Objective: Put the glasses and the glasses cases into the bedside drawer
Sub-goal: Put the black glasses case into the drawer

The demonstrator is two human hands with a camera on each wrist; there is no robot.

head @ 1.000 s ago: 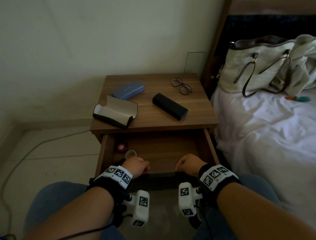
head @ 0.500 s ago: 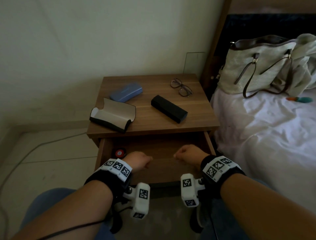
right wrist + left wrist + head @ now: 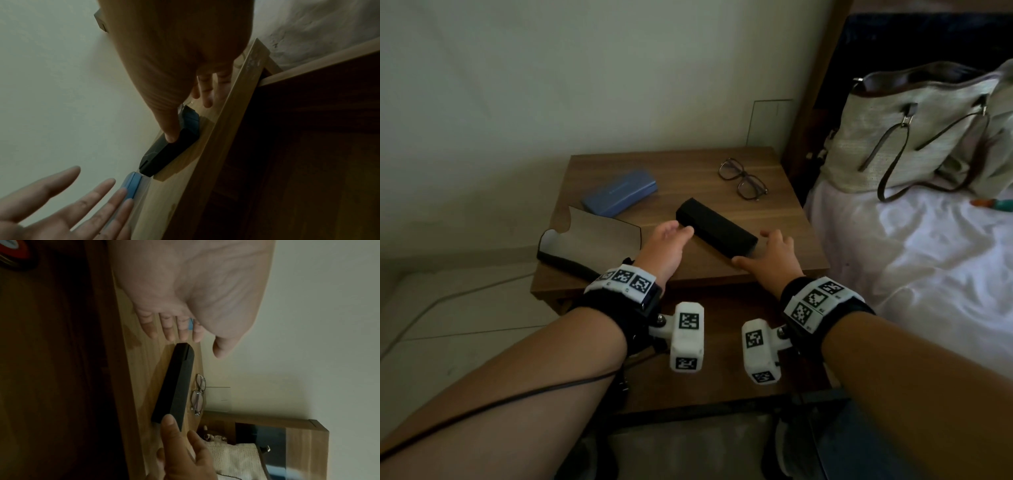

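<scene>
On the bedside table top [image 3: 688, 274] lie a long black glasses case [image 3: 717, 231], a blue case [image 3: 619, 193], an open grey-lined case [image 3: 589, 241] and a pair of dark-framed glasses [image 3: 743, 178]. My left hand [image 3: 671, 236] is open, its straight fingers [image 3: 183, 332] just off the black case's [image 3: 176, 386] left end. At the right end my right hand [image 3: 770, 253] is spread open, with its thumb [image 3: 170, 129] touching the black case [image 3: 164, 155]. Below the top the drawer [image 3: 722, 399] stands pulled out, mostly hidden by my wrists.
A red round object [image 3: 14, 254] lies in the drawer's left corner. A woven handbag [image 3: 914, 130] sits on the white bed [image 3: 911, 274] to the right. A wall [image 3: 585, 85] backs the table, and a cable [image 3: 465, 294] runs over the floor on the left.
Both hands left the drawer front, opened, and rose to the table top, one at each end of the black case. The drawer stays pulled out.
</scene>
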